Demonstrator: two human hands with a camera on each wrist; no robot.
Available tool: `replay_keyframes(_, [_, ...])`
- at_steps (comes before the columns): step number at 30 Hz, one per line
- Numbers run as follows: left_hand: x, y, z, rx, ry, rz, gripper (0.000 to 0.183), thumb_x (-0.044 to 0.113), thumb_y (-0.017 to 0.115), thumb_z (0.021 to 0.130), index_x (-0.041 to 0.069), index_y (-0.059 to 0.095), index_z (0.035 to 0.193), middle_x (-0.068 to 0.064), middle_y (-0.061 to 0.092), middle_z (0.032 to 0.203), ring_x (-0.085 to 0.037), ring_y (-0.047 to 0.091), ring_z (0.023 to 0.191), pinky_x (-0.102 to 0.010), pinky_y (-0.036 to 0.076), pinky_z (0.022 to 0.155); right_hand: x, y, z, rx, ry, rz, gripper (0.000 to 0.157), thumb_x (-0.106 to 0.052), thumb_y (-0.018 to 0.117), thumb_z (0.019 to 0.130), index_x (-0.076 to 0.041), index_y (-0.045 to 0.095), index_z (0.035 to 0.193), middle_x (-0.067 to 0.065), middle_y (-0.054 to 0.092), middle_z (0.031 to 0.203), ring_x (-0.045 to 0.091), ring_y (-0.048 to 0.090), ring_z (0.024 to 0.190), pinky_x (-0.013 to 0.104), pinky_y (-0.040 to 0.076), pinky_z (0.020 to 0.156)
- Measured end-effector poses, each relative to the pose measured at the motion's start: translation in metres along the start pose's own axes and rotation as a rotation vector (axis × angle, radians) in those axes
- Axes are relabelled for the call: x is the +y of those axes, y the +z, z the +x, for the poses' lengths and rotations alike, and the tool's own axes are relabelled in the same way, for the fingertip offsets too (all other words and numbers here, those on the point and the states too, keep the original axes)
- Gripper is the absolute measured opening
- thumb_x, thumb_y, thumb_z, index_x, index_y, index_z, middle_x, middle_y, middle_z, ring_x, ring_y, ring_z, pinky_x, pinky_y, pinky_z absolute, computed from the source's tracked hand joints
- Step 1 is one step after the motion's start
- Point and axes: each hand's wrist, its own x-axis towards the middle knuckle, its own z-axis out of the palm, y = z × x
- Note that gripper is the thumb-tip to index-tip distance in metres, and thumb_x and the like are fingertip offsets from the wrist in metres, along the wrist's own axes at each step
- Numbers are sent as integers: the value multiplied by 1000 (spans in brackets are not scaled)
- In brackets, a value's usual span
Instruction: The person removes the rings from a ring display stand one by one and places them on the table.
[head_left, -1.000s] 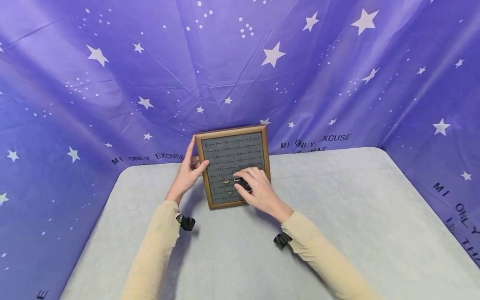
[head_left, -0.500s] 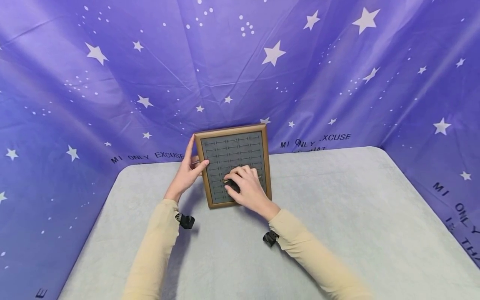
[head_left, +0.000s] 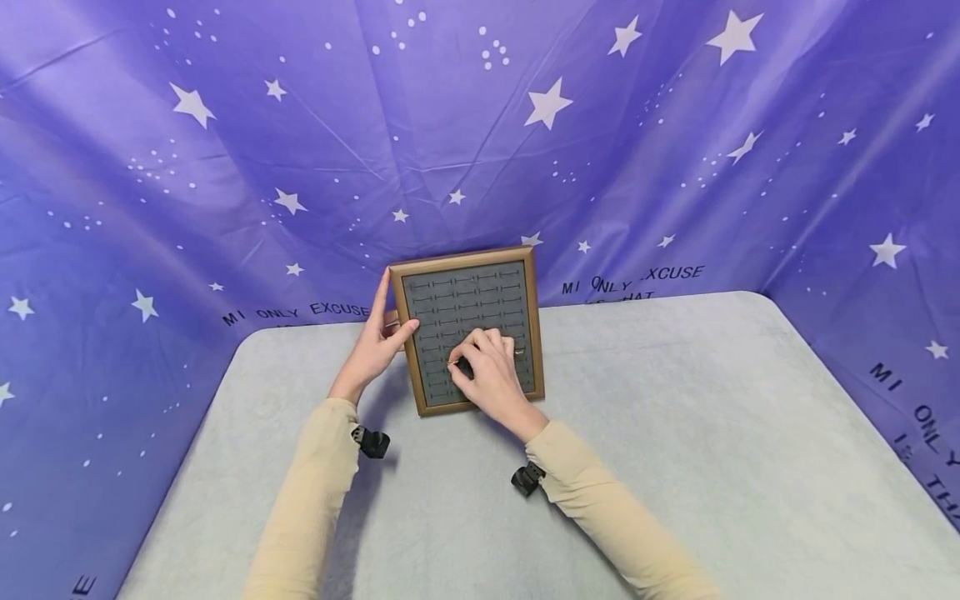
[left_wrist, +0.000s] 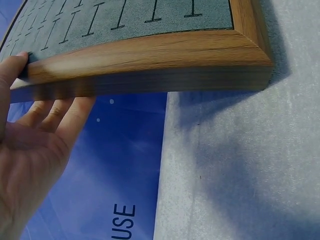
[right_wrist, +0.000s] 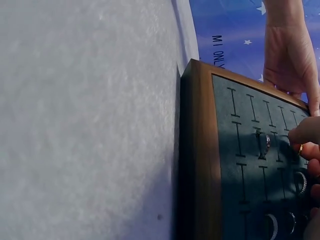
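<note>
Across the near part of the worktop (head_left: 442, 517), two cream sleeves (head_left: 300, 500) are spanning the surface, each wrist bearing a small black camera (head_left: 372, 442). Beyond them, the right hand (head_left: 491, 379) is bending over the lower half of the ring board (head_left: 465, 263), thumb and index finger pinching a gold ring (right_wrist: 301, 148); whether the ring is sitting in the grey pad (head_left: 468, 296) or clear of it, the views are not showing. Being thin and apparently metal, it is probably behaving as a light, stiff, smooth piece, prone to slipping; its exposed arc is likely offering the surest hold. Nearer the board's lower edge, a silver-toned ring (right_wrist: 267, 143) is standing in the pad, with further rings (right_wrist: 302, 183) standing toward the right edge. Near the worktop's far edge, the board itself is tilting upright, its lower edge seemingly resting on the surface. Its wooden frame (left_wrist: 150, 52) is presumably rigid and moderately heavy, the pad looking softer and yielding. At the board's left edge, the left hand (head_left: 369, 350) is gripping the frame, thumb in front and fingers behind, a sensible steadying place. Past the worktop's far edge, a star-patterned curtain (head_left: 450, 125) is hanging.
</note>
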Motion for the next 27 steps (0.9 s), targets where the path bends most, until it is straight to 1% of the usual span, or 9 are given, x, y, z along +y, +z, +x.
replay_keyframes(5, [0,1,0,-3,6,3,87,6,55,98,30,-6,156,-32,51,130,-43,58,107,-31,54,69,-2,-2,0,-1,37,38,7,-14,74,84,-16,67,83,-4,52,90,21,43,92,44,30,80])
replay_keyframes(9, [1,1,0,-3,4,6,87,7,55,98,30,-5,156,-32,51,129,-43,58,107,-33,55,70,-4,-6,1,3,77,147,7,-12,73,84,-15,66,83,-2,51,88,21,43,90,44,30,79])
replay_keyframes(13, [1,1,-1,0,-1,6,86,7,55,98,31,-5,156,-32,52,129,-41,59,106,-31,55,70,-5,-12,2,-14,115,269,4,-12,72,85,-12,68,84,-1,51,87,20,43,88,42,29,78])
replay_keyframes(18, [1,-1,-1,-1,1,12,87,6,55,98,30,-5,156,-32,52,128,-38,60,102,-30,55,69,-5,-22,1,-59,151,351,4,-15,69,88,-11,69,88,-1,53,92,21,48,91,39,31,79])
replay_keyframes(23, [2,0,-2,-5,2,8,86,5,55,98,29,-6,156,-32,52,129,-39,59,103,-31,55,71,-1,-34,-5,-77,178,398,5,-17,69,90,-12,69,89,-3,58,98,17,52,97,44,35,84])
replay_keyframes(25, [2,0,-2,-7,5,5,86,5,54,99,28,-6,156,-32,51,129,-41,59,104,-30,55,72,2,-37,-9,-73,163,399,5,-17,69,90,-12,69,88,-3,60,98,16,54,97,45,37,85])
replay_keyframes(27, [2,1,-2,-6,7,4,86,4,54,98,27,-6,156,-33,51,129,-43,59,104,-30,55,72,6,-39,-12,-66,142,397,3,-15,70,89,-13,68,88,-4,62,97,15,56,95,43,39,84])
